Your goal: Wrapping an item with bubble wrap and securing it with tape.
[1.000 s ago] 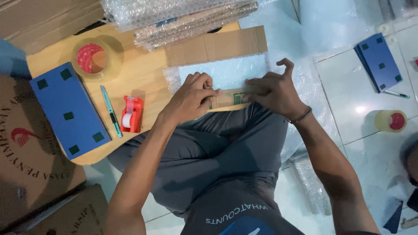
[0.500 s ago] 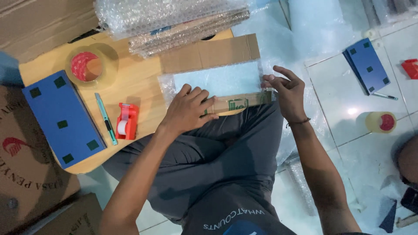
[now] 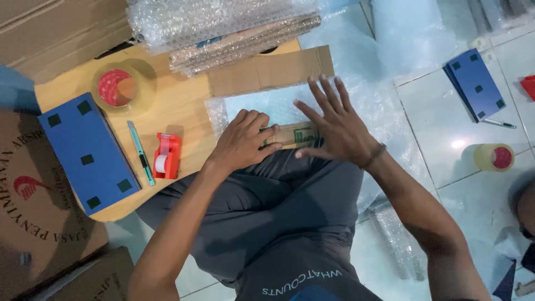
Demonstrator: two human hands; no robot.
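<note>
My left hand (image 3: pixel 245 139) presses down on a small brown cardboard box (image 3: pixel 296 135) that lies at the near edge of a sheet of bubble wrap (image 3: pixel 267 107) on a wooden board (image 3: pixel 178 106). My right hand (image 3: pixel 337 125) hovers flat over the right end of the box with its fingers spread, holding nothing. A flat strip of brown cardboard (image 3: pixel 270 71) lies just beyond the bubble wrap. My grey-trousered legs are under both forearms.
On the board stand a blue box with dark squares (image 3: pixel 88 153), a green utility knife (image 3: pixel 141 153), a red tape dispenser (image 3: pixel 167 156) and a roll of clear tape (image 3: pixel 118 86). Bubble-wrap rolls (image 3: pixel 223 25) lie behind. Another blue box (image 3: pixel 475 83) and tape roll (image 3: pixel 494 157) sit on the tiled floor.
My right hand has let go of the box's right end and opened flat, fingers spread, above it. My left hand stays pressed on the box.
</note>
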